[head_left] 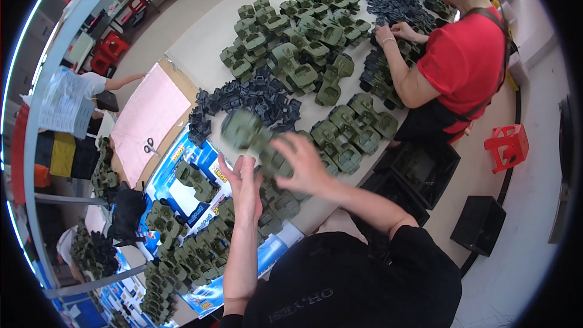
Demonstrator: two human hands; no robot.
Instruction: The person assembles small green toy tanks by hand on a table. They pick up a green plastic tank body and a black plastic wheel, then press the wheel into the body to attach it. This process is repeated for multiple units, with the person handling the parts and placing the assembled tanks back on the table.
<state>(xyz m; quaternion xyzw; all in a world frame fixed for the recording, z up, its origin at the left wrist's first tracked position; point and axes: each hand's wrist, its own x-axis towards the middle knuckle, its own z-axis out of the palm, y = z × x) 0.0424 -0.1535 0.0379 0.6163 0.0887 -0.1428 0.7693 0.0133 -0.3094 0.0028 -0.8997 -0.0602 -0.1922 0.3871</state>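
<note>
A dark green plastic toy vehicle body [242, 129], blurred by motion, is just beyond my hands over the table. My right hand [303, 167] reaches across from the right with its fingers beside that body. Motion smears the fingers, so whether they grip it is unclear. Closer to me, my left hand [244, 191] is raised, its fingers stretched out and nothing seen in them. Between the hands and the far pile lies a heap of small dark grey plastic parts [249, 98]. Rows of similar green bodies [203, 249] stand on the near left, partly on blue printed sheets [159, 189].
Many green bodies [294, 67] cover the table's far middle. A person in a red top [464, 64] handles parts at the right. Scissors [150, 147] lie on a pink sheet [146, 121]. Black crates [425, 173] and a red stool [507, 147] stand on the right. A metal post [42, 85] rises left.
</note>
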